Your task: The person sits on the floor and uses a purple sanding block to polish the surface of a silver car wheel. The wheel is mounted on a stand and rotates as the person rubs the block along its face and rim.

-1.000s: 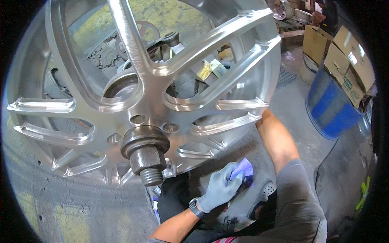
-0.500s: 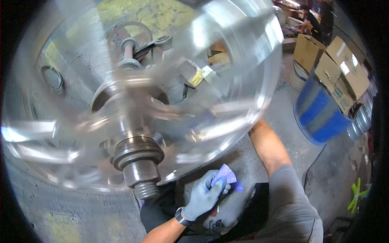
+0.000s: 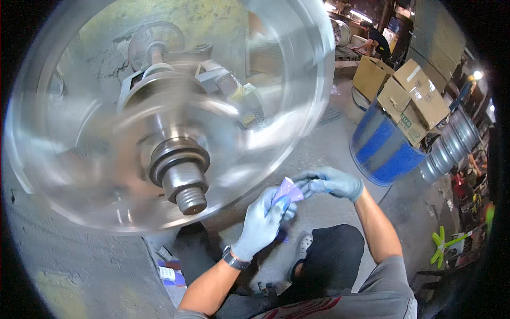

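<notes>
A folded piece of purple sandpaper point(image 3: 288, 191) with small holes is gripped in my left hand point(image 3: 260, 220), which wears a grey glove and a wristwatch. My right hand point(image 3: 334, 183), gloved too, reaches its fingers to the right edge of the sandpaper; they look stretched out, and whether they touch it is hard to tell. Ahead on the left, a shiny metal wheel rim point(image 3: 313, 101) is blurred by spinning. It sits on a horizontal shaft whose threaded end point(image 3: 191, 201) and large nut point(image 3: 183, 178) point toward me. Both hands are apart from the rim.
To the right stands a blue-striped drum point(image 3: 385, 146) with open cardboard boxes point(image 3: 419, 98) on top. Beside it lies a ribbed metal cylinder point(image 3: 451, 143). A green star-shaped object point(image 3: 440, 246) is farther right. A person point(image 3: 377, 42) crouches in the back.
My right hand has come back from beside the rim to the sandpaper. My left hand has risen slightly with the sandpaper. The view has shifted rightward; the rim still spins.
</notes>
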`<state>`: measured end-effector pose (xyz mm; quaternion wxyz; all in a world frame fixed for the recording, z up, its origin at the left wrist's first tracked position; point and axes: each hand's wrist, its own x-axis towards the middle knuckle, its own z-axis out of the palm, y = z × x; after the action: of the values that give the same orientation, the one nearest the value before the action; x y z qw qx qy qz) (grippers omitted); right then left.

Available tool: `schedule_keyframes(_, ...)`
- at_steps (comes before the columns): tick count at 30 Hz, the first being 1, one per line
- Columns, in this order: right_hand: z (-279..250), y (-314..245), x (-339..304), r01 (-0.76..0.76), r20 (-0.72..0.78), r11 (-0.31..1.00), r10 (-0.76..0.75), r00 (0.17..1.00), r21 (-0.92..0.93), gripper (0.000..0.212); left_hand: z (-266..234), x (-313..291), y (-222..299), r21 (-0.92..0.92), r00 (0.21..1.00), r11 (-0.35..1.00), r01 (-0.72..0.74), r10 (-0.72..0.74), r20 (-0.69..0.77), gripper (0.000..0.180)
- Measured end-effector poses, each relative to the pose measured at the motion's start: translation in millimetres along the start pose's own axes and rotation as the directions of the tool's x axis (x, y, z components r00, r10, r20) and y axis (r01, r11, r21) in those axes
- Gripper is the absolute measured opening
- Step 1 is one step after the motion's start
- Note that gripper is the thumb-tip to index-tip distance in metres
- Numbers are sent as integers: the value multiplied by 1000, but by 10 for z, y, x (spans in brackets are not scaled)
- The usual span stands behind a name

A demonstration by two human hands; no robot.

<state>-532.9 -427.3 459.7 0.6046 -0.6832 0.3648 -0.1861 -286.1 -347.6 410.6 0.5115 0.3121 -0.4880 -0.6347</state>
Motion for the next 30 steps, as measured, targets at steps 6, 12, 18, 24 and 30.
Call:
schedule_keyframes(6, 659, -294, 41, 228, -422, 965, -155, 893, 129, 34, 175, 262, -42, -116, 994, 991, -71, 80, 73, 24)
schedule_keyframes(12, 881, -199, 17, 455, -596, 813, -172, 784, 364, 36, 301, 256, -129, -339, 996, 938, -71, 82, 17, 29)
schedule_keyframes(18, 1023, 58, -35, 547, -670, 725, -160, 725, 419, 41, 263, 215, -127, -21, 987, 987, -157, 156, -31, 30)
schedule_keyframes(24, 927, 77, -122, 532, -689, 766, -167, 706, 360, 36, 258, 198, -19, -158, 985, 987, -34, 60, 162, 32)
schedule_keyframes(30, 1116, -27, -58, 538, -762, 789, -144, 631, 297, 33, 322, 268, -255, -77, 991, 989, -129, 126, -47, 36)
